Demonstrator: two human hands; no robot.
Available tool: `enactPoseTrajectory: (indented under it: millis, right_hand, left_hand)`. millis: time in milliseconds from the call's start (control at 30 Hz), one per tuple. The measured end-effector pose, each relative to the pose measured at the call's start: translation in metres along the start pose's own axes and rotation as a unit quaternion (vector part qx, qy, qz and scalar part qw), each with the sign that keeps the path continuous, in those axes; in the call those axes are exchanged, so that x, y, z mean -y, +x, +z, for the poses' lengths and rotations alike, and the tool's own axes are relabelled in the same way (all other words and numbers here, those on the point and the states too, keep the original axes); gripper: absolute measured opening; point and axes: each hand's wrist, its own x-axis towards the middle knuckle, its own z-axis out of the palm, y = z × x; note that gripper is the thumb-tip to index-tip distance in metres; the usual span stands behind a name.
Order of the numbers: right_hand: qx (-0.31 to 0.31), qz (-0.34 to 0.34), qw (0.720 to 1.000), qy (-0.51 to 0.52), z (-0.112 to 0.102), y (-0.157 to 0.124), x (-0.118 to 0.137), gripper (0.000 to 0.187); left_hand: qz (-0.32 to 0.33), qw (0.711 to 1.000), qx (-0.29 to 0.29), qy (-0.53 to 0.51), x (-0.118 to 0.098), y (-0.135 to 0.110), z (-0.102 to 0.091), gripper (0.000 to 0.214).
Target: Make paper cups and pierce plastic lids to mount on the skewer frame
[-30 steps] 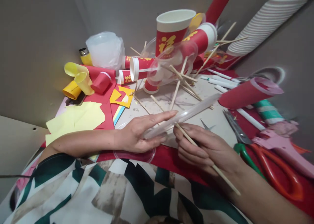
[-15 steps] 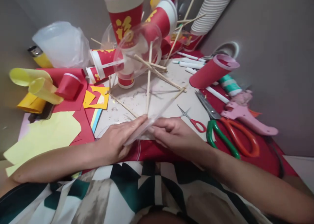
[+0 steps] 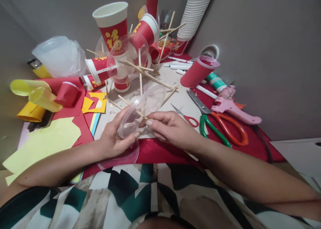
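Observation:
My left hand (image 3: 115,130) grips the rim of a round clear plastic lid (image 3: 152,97), which it holds tilted above the front of the board. My right hand (image 3: 170,127) pinches a thin wooden stick (image 3: 140,114) at the lid. One end of the stick shows beyond the lid and another length shows under my right wrist; whether it pierces the plastic I cannot tell. Just behind stands a structure of crossed wooden sticks (image 3: 140,80), clear lids and red paper cups with white rims, a large upright cup (image 3: 112,30) among them.
Small red-handled scissors (image 3: 187,117) and large scissors with green and orange handles (image 3: 232,127) lie right, near a pink glue gun (image 3: 235,110). Another clear lid (image 3: 119,157) lies at the front edge. Yellow paper (image 3: 47,142) and paper rolls sit left. Stacked white cups (image 3: 198,15) lean behind.
The lid has turned from edge-on to showing its round face. My right hand has shifted from the lid's edge to the stick at it. The view has moved slightly.

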Motion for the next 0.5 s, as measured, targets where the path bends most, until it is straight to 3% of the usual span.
enactPoseTrajectory:
  millis: [200, 300, 400, 500]
  right_hand:
    - [0.034, 0.015, 0.999, 0.011, 0.001, 0.002, -0.009, 0.031]
    - [-0.022, -0.051, 0.992, -0.114, 0.0, 0.002, -0.009, 0.021]
    - [-0.071, -0.111, 0.958, -0.255, 0.0, 0.001, -0.011, 0.013]
    - [-0.066, -0.124, 0.955, -0.261, -0.001, 0.0, -0.011, 0.019]
  left_hand:
    - [0.026, 0.998, 0.05, 0.001, 0.004, -0.002, 0.007, 0.065]
    - [0.033, 0.997, 0.057, 0.045, 0.003, -0.001, 0.002, 0.063]
    - [0.06, 0.991, 0.07, 0.093, 0.003, -0.001, -0.002, 0.063]
    - [0.09, 0.986, 0.066, 0.121, 0.003, -0.001, -0.004, 0.062]
